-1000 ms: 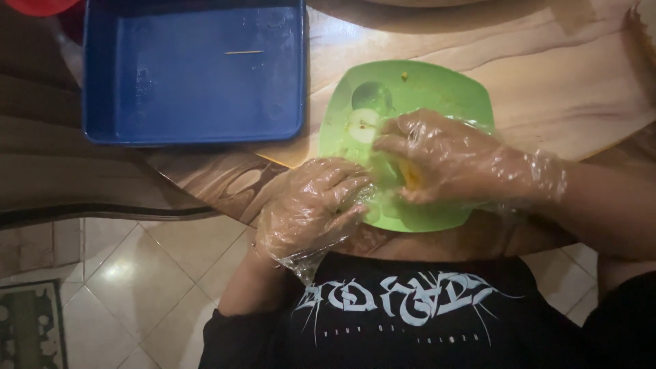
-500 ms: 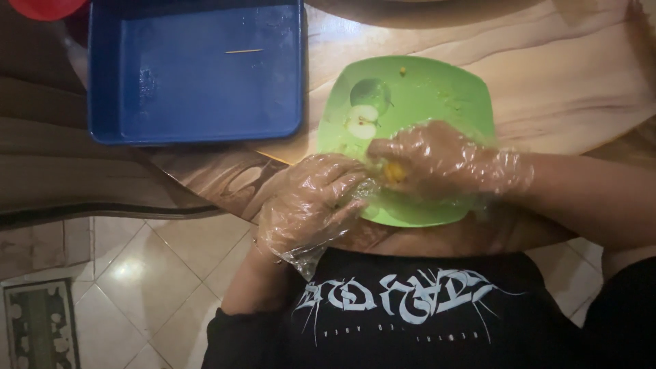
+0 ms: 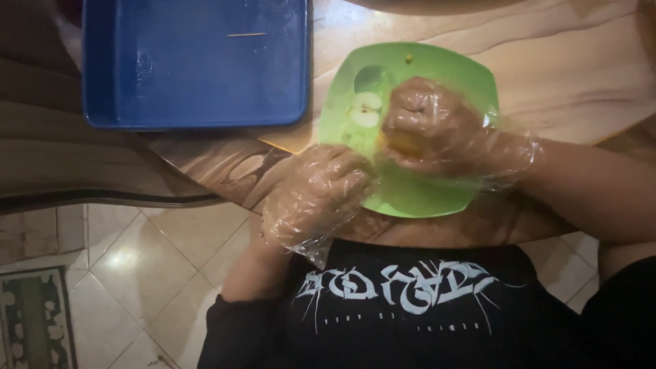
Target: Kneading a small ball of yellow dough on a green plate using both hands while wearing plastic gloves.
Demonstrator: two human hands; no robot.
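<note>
The left hand (image 3: 318,198) is gloved, with fingers curled loosely. The right hand (image 3: 437,126), gloved too, is a closed fist, forearm bare.

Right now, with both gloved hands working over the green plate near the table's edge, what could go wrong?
1. The green square plastic plate overhangs the marbled wooden table edge toward the lap; pressure from the right hand might tip it.
2. The loose clear plastic glove on the left hand is bunched and could slip.
3. The small yellow-orange food piece under the right hand is mostly hidden, so juice or bits may squeeze off the plate.
</note>
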